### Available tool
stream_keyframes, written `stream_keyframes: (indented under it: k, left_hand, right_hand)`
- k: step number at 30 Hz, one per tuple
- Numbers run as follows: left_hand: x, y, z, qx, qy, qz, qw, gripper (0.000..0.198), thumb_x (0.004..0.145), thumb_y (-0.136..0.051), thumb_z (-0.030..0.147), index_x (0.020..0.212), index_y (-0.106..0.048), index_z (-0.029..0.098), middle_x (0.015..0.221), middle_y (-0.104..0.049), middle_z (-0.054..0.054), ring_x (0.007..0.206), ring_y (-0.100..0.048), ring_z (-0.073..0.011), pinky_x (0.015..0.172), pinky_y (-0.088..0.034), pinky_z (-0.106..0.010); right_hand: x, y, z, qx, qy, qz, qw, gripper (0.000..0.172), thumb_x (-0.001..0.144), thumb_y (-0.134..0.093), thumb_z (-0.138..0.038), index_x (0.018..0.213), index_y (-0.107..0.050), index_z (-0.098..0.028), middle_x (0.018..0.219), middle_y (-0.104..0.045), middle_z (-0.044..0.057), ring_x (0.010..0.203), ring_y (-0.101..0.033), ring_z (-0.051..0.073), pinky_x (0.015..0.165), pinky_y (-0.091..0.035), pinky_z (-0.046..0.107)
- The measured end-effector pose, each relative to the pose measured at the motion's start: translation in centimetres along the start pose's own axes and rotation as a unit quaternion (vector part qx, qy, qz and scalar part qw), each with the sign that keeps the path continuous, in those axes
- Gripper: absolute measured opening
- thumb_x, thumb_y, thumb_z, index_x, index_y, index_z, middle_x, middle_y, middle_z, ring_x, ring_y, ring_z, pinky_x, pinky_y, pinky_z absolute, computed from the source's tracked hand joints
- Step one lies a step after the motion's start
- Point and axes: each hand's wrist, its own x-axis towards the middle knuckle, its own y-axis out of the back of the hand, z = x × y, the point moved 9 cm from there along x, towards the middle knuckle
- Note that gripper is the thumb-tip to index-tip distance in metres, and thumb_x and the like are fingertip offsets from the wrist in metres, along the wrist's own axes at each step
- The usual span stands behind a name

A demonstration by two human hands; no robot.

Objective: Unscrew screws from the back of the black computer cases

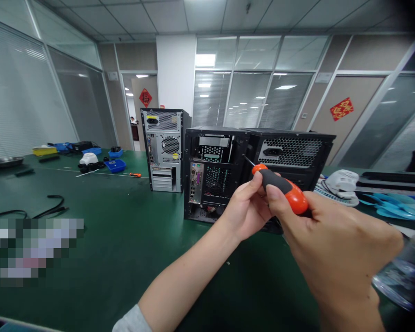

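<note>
An orange and dark-grey screwdriver points up and left, its thin shaft toward the rear of a black computer case. My right hand is closed around the handle, with the thumb along its side. My left hand pinches the front of the handle near the orange collar, its other fingers partly hidden behind. The tip is near the right edge of the case; whether it touches cannot be made out. In the case's back are an open upper bay and a port panel with a purple connector.
Beside it stand another black case on the right and a silver-backed tower on the left. The green table also bears blue trays, another screwdriver, black cables, blue fan blades and a clear plastic container.
</note>
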Motion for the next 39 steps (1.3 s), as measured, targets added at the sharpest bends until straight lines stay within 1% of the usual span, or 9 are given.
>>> stream_keyframes:
  k: [7, 13, 17, 21, 25, 28, 32, 37, 39]
  left_hand:
    - [0.0, 0.2, -0.1, 0.000, 0.006, 0.023, 1.000, 0.025, 0.086, -0.059, 0.036, 0.082, -0.065, 0.012, 0.076, -0.063, -0.002, 0.069, -0.059, -0.0090, 0.074, -0.045, -0.022]
    - [-0.2, 0.5, -0.1, -0.004, 0.010, 0.052, 0.999, 0.024, 0.085, -0.060, 0.035, 0.080, -0.066, 0.013, 0.078, -0.063, -0.002, 0.069, -0.059, -0.0093, 0.074, -0.045, -0.022]
    - [-0.3, 0.4, 0.0, 0.006, 0.006, 0.052, 0.999, 0.025, 0.085, -0.060, 0.036, 0.078, -0.066, 0.013, 0.077, -0.062, -0.002, 0.068, -0.058, -0.0094, 0.073, -0.044, -0.022]
    - [-0.3, 0.3, 0.2, 0.021, -0.016, 0.052, 0.998, 0.022, 0.083, -0.062, 0.035, 0.077, -0.065, 0.014, 0.073, -0.061, -0.001, 0.066, -0.057, -0.0092, 0.071, -0.045, -0.022]
    - [-0.3, 0.4, 0.4, 0.027, -0.036, 0.062, 0.997, 0.022, 0.083, -0.063, 0.035, 0.073, -0.065, 0.015, 0.071, -0.062, -0.001, 0.064, -0.056, -0.0090, 0.070, -0.045, -0.021]
    - [-0.2, 0.3, 0.5, 0.032, -0.040, 0.061, 0.997, 0.024, 0.083, -0.063, 0.035, 0.072, -0.065, 0.014, 0.069, -0.061, -0.001, 0.063, -0.057, -0.0094, 0.069, -0.046, -0.021]
    - [-0.4, 0.3, 0.5, 0.031, -0.039, 0.072, 0.996, 0.025, 0.083, -0.063, 0.037, 0.071, -0.064, 0.014, 0.066, -0.060, 0.000, 0.061, -0.056, -0.0085, 0.069, -0.045, -0.021]
    - [-0.5, 0.3, 0.3, 0.033, -0.022, 0.080, 0.996, 0.025, 0.081, -0.064, 0.039, 0.077, -0.065, 0.015, 0.069, -0.060, 0.001, 0.064, -0.056, -0.0086, 0.071, -0.043, -0.020]
    - [-0.4, 0.3, 0.3, 0.032, -0.016, 0.079, 0.996, 0.026, 0.082, -0.063, 0.040, 0.075, -0.065, 0.014, 0.069, -0.060, 0.001, 0.064, -0.056, -0.0085, 0.070, -0.042, -0.020]
  right_hand:
    - [0.1, 0.1, -0.5, -0.009, 0.029, 0.000, 1.000, 0.053, 0.085, -0.053, -0.054, 0.047, -0.039, -0.020, 0.043, -0.035, 0.000, 0.044, -0.024, 0.009, 0.046, -0.013, 0.024]
    - [0.0, 0.4, -0.8, -0.028, 0.062, -0.002, 0.998, 0.051, 0.085, -0.052, -0.056, 0.051, -0.038, -0.021, 0.044, -0.036, -0.001, 0.044, -0.025, 0.010, 0.044, -0.014, 0.023]
    - [0.1, 0.4, -0.7, -0.040, 0.064, -0.005, 0.997, 0.052, 0.084, -0.051, -0.060, 0.052, -0.036, -0.021, 0.044, -0.034, -0.002, 0.043, -0.025, 0.010, 0.044, -0.013, 0.024]
    - [0.2, 0.5, -0.2, -0.050, 0.047, -0.012, 0.998, 0.053, 0.083, -0.047, -0.066, 0.056, -0.044, -0.020, 0.045, -0.033, -0.002, 0.043, -0.026, 0.010, 0.044, -0.013, 0.025]
    - [0.2, 0.7, -0.4, -0.058, 0.059, -0.007, 0.997, 0.052, 0.082, -0.048, -0.067, 0.069, -0.054, -0.017, 0.048, -0.040, -0.001, 0.042, -0.032, 0.011, 0.043, -0.015, 0.025]
    - [0.1, 0.8, -0.4, -0.055, 0.067, -0.003, 0.996, 0.052, 0.082, -0.049, -0.066, 0.084, -0.057, -0.015, 0.052, -0.047, 0.001, 0.043, -0.038, 0.013, 0.044, -0.019, 0.025]
    - [0.0, 0.8, -0.6, -0.037, 0.094, -0.001, 0.995, 0.054, 0.084, -0.047, -0.065, 0.095, -0.056, -0.013, 0.057, -0.052, 0.002, 0.044, -0.040, 0.014, 0.044, -0.021, 0.026]
    - [0.0, 1.0, -1.5, -0.009, 0.166, -0.006, 0.986, 0.036, 0.088, -0.054, -0.049, 0.099, -0.054, -0.015, 0.068, -0.059, 0.002, 0.047, -0.040, 0.011, 0.046, -0.023, 0.026]
    - [0.1, 1.0, -1.8, -0.002, 0.184, -0.012, 0.983, 0.031, 0.089, -0.055, -0.044, 0.101, -0.054, -0.015, 0.074, -0.061, 0.003, 0.048, -0.040, 0.010, 0.047, -0.023, 0.026]
